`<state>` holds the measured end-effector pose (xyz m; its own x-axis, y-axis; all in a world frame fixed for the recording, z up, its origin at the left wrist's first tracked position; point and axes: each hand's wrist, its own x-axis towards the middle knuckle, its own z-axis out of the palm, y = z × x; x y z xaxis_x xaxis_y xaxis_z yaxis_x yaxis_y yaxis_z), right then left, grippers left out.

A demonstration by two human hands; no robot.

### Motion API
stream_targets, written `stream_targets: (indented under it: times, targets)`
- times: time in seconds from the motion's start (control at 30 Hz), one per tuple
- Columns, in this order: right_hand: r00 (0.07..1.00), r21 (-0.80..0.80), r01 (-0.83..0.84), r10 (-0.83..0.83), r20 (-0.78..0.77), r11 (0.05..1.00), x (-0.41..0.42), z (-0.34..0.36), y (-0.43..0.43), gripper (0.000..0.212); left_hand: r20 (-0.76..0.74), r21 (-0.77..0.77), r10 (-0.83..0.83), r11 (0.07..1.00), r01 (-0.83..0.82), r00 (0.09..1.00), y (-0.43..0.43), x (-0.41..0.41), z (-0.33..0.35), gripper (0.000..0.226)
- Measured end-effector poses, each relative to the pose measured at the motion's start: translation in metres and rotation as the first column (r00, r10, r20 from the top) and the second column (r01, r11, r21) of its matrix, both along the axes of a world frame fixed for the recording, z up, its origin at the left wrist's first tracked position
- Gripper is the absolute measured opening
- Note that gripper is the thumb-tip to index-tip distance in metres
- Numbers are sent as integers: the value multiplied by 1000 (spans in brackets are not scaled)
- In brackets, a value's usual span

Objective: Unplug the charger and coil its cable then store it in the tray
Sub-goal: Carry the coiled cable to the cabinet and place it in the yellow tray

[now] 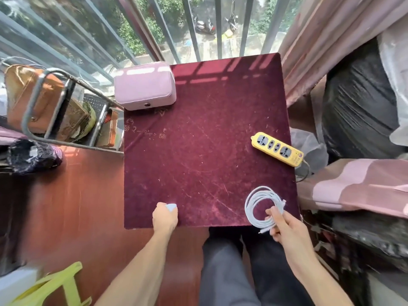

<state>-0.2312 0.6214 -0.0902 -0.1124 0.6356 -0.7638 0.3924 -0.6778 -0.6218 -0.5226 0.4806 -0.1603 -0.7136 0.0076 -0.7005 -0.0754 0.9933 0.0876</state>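
So the right hand (284, 226) pinches the coiled white cable (260, 206), and the left hand (164, 217) is curled round the white charger brick (171, 206). Yellow power strip (277, 149) sits unplugged on the maroon table (198, 140).

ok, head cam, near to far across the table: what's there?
Coiled white cable in the right hand → yellow power strip → pink case. The left hand, gripping the charger, is level with the cable, so unranked.

I see a table (209, 140) draped in maroon velvet against a barred window (219, 25), sunlight striping its far edge; pink curtains (320, 40) hang right, a reddish wooden floor (88, 195) lies left.
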Motion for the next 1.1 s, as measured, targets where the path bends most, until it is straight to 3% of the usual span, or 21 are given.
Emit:
stream_targets:
  times: [0.07, 0.27, 0.47, 0.53, 0.6, 0.73, 0.87, 0.97, 1.1]
  targets:
    - [1000, 15, -27, 27, 1, 1000, -2, 6, 3, 24, 58, 50, 6, 999, -9, 998, 1, 0, 10, 17]
    - [985, 37, -173, 172, 22, 984, -12, 39, 20, 32, 313, 365, 35, 918, -154, 949, 5, 11, 77, 26]
    - [905, 138, -425, 423, 46, 895, -13, 79, 29, 50, 279, 499, 91, 837, -225, 956, -28, 40, 170, 5]
    - [865, 183, -498, 501, 37, 847, -7, 90, 32, 50, 243, 527, 176, 801, -283, 954, -46, 61, 195, 9]
    - [816, 213, -569, 577, 30, 794, 0, 98, 34, 43, 233, 568, 357, 705, -424, 905, -72, 90, 210, 11]
    - [692, 227, -701, 722, -18, 677, 6, 102, 32, 29, 249, 634, 658, 444, -633, 711, -127, 164, 205, 22]
    - [532, 198, -828, 846, -17, 525, -5, 96, 24, 31, 325, 588, 874, 114, -801, 362, -174, 240, 184, 16]
    - [414, 187, -893, 910, -14, 409, -23, 95, 7, 32, 342, 552, 931, -85, -830, 132, -200, 282, 175, 14]
    - [249, 196, -950, 969, 8, 243, -59, 95, -27, 27, 395, 524, 916, -286, -802, -69, -225, 308, 179, 15]
